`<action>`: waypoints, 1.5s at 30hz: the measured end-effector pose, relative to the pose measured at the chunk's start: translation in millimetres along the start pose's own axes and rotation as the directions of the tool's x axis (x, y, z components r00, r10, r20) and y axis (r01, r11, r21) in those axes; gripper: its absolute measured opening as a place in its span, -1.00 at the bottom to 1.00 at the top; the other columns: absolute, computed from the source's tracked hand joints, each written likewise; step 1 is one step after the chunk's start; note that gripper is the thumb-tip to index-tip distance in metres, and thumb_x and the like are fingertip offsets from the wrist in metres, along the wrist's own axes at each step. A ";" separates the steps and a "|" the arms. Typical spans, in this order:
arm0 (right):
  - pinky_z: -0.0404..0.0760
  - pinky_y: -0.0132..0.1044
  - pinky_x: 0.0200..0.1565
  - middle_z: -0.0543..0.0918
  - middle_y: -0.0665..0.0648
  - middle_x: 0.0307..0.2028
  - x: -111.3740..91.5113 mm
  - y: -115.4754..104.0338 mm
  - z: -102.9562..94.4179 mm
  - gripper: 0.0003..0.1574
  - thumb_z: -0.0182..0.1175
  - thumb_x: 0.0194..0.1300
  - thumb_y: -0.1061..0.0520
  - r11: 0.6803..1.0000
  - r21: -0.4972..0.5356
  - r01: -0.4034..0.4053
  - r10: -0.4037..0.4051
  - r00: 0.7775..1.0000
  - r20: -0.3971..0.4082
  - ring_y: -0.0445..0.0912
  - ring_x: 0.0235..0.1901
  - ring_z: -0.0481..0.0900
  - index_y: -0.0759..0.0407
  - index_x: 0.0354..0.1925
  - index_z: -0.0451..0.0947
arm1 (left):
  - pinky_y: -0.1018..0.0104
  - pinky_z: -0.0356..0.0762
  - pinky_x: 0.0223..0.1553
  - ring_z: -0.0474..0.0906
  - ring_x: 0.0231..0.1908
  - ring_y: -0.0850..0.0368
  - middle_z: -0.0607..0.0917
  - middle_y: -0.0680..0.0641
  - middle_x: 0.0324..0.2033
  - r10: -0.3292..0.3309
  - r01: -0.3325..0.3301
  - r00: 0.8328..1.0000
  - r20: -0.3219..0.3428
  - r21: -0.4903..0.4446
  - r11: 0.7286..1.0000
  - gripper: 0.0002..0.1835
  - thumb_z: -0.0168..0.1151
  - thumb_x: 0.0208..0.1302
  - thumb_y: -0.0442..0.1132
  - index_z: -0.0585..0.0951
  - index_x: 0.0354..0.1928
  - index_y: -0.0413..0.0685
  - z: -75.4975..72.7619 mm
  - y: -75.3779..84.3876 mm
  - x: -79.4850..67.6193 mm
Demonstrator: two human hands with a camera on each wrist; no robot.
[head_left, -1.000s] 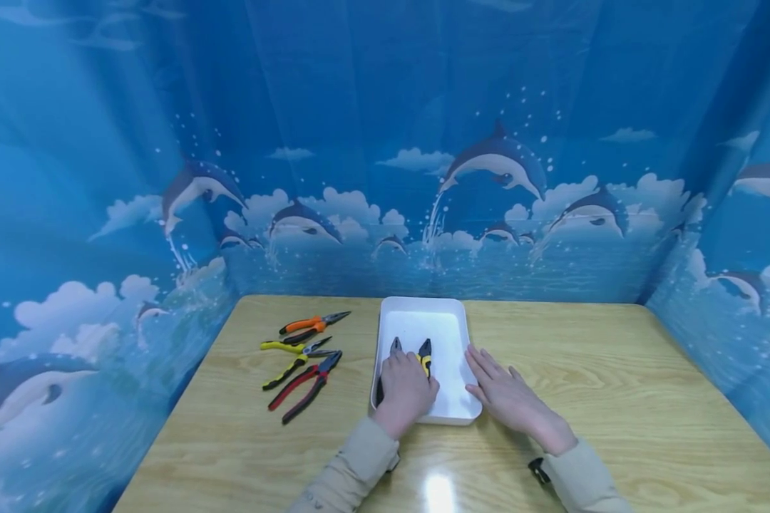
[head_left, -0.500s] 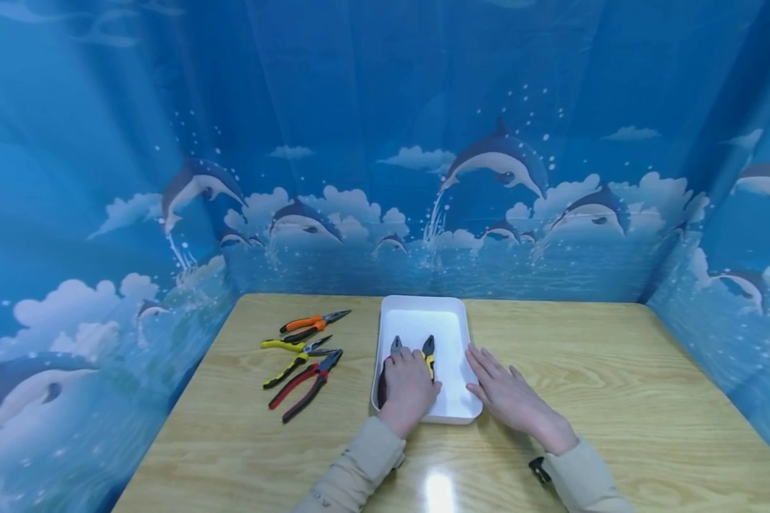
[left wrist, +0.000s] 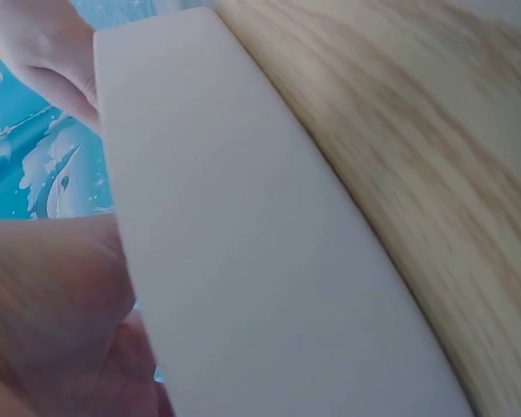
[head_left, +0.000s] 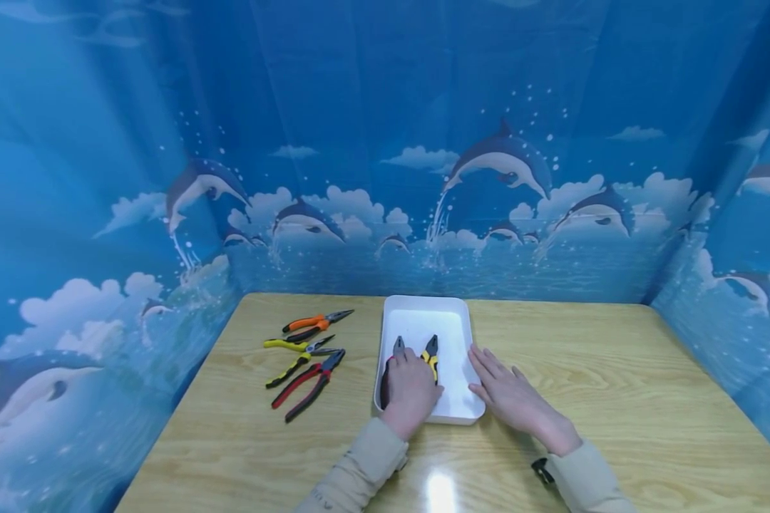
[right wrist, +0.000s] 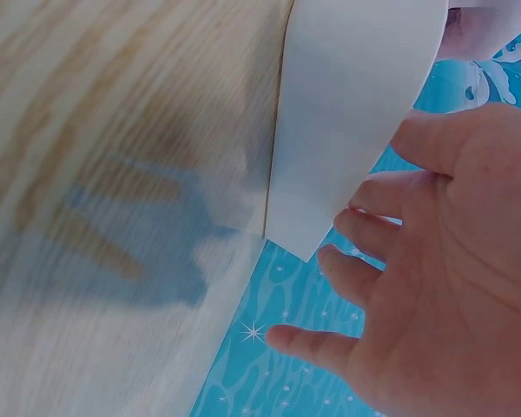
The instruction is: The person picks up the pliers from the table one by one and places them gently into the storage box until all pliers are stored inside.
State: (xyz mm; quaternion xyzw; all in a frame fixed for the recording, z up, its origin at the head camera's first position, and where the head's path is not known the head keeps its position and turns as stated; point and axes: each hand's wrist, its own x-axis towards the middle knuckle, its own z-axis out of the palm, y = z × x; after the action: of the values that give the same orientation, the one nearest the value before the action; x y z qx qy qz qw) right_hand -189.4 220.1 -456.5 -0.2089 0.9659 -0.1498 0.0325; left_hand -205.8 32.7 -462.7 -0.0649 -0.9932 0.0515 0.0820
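A white rectangular tray (head_left: 426, 306) sits on the table. My left hand (head_left: 413, 395) reaches in over its near end, fingers bent down over the handles of yellow-and-black pliers (head_left: 433, 349), whose dark jaws point away from me. Close by on the left lie red-and-black pliers (head_left: 398, 347), partly covered by the same hand. The hand hides the grip itself. My right hand (head_left: 513, 397) rests its extended fingertips against the tray's right wall. In the right wrist view, that right hand (right wrist: 434, 252) is spread beside the wall; the left wrist view shows mostly the tray's outer wall (left wrist: 234, 217).
Left of the tray lie orange-handled long-nose pliers (head_left: 317, 323), yellow-handled pliers (head_left: 303, 348) with open jaws, and red-and-black pliers (head_left: 309, 383). The wooden table (head_left: 590, 356) extends right. A blue dolphin-print curtain (head_left: 372, 142) stands behind.
My left hand has shifted slightly right, and the yellow-and-black pliers have moved a little right with it. The right hand stays against the tray.
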 end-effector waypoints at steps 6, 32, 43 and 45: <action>0.10 0.51 0.30 0.10 0.29 0.55 -0.7 0.7 -1.2 -0.24 -0.03 0.60 -0.01 1.000 0.003 0.008 -0.008 1.000 -0.005 0.28 0.51 0.08 0.32 0.55 0.06 | 0.18 0.49 -0.11 0.58 -0.24 0.04 0.64 -0.10 -0.31 0.033 -0.032 0.999 -0.024 0.047 0.998 -0.31 0.37 0.06 0.42 0.77 -0.27 -0.14 3.1 7.4 -0.7; 0.08 0.50 0.32 0.08 0.29 0.56 -0.3 0.5 0.7 -0.24 -0.04 0.60 -0.01 1.000 0.007 -0.005 0.005 1.000 0.002 0.28 0.51 0.06 0.31 0.55 0.04 | 0.19 0.55 -0.18 0.57 -0.25 0.09 0.67 -0.01 -0.34 0.048 -0.061 0.982 -0.183 -0.063 0.996 -0.62 0.33 0.31 0.15 0.71 -0.14 -0.02 -13.6 -16.2 3.6; 0.02 0.48 0.35 0.04 0.28 0.57 0.6 -1.5 0.3 -0.22 -0.06 0.62 -0.03 0.999 0.011 -0.034 0.034 0.999 0.030 0.28 0.53 0.01 0.29 0.57 -0.01 | 0.28 0.45 -0.31 0.52 -0.38 0.15 0.65 0.08 -0.44 0.059 -0.100 0.936 -0.346 -0.103 0.990 -0.74 0.36 0.31 0.08 0.68 -0.30 0.05 -17.0 -41.5 -4.0; 0.00 0.47 0.36 0.03 0.27 0.57 0.6 -1.7 0.2 -0.22 -0.07 0.62 -0.04 0.999 0.011 -0.040 0.040 0.999 0.036 0.28 0.53 0.00 0.28 0.57 -0.02 | 0.27 0.46 -0.30 0.54 -0.36 0.14 0.65 0.08 -0.44 0.049 -0.096 0.935 -0.351 -0.117 0.988 -0.75 0.37 0.30 0.07 0.67 -0.31 0.06 -18.5 -46.9 -5.0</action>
State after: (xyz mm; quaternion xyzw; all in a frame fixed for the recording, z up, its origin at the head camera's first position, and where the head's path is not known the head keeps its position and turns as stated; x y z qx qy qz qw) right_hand -189.3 218.3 -456.2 -0.1919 0.9682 -0.1512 0.0542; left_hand -203.5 -12.5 -440.1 -0.1150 -0.9612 -0.0238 0.2495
